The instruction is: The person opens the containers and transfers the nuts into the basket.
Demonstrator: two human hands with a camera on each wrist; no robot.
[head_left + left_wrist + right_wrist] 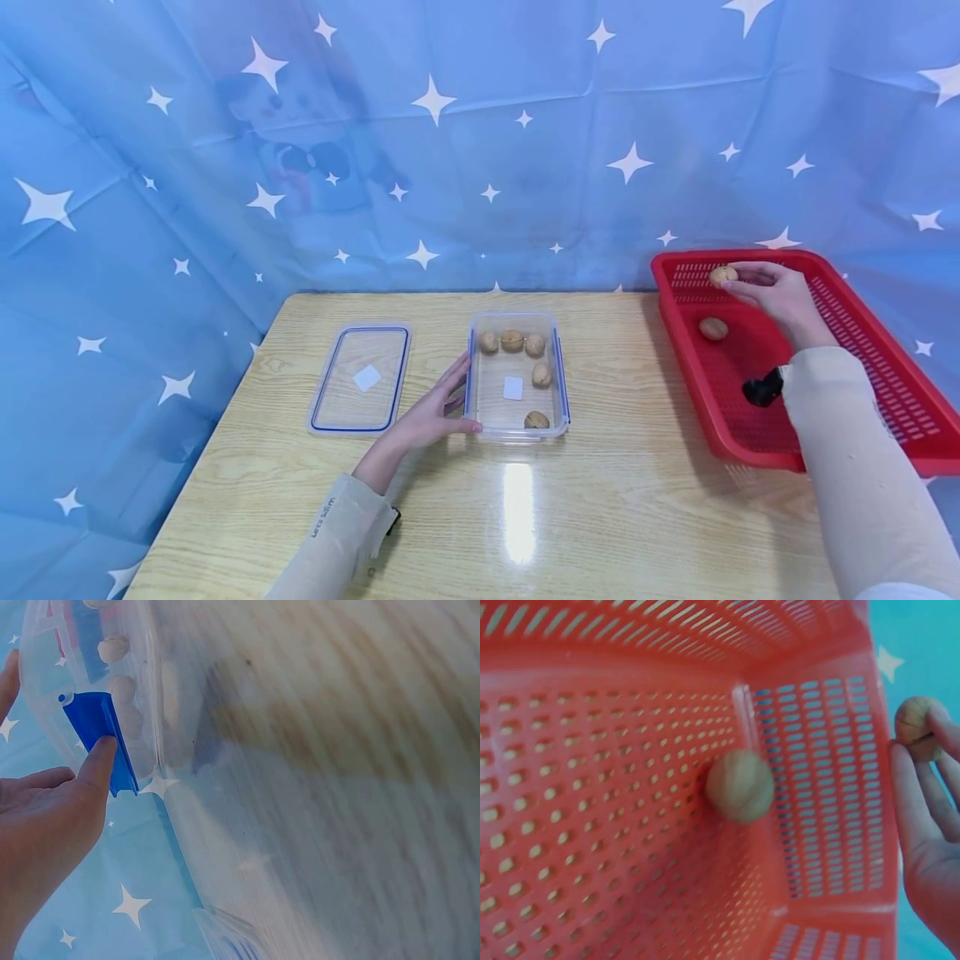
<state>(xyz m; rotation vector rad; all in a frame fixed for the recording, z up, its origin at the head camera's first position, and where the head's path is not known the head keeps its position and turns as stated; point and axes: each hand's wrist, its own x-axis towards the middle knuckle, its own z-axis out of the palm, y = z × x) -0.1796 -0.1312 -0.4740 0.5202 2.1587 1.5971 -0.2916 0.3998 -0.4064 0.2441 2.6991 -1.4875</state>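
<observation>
Where the workspace is closed off at the back and left, a blue cloth (480, 100) printed with white stars is hung. Before it is set a wooden table (615, 500), on which a glare of light is reflected near the front. At the table's right side, a red basket (731, 375) with slotted walls is placed, its rim reaching past the edge. Near the middle of the table is stood a clear container (498, 367), uncovered, and just to its left its clear lid (337, 408), edged in blue, is laid flat. The container is touched along its left side by the left hand (427, 417), whose fingers are extended and spread and are not wrapped around it; in the left wrist view, a blue latch (94, 727) is met by one fingertip. Over the far end of the basket is held the right hand (783, 304), its thumb and fingers closed in a pinch on a walnut (723, 276). Another walnut (713, 328) is left on the basket floor. Five more are contained in the container: three lined up along the far wall, one by the right wall, one at the near right corner. A small white square (513, 387) is seen at the container's base, another on the lid.
</observation>
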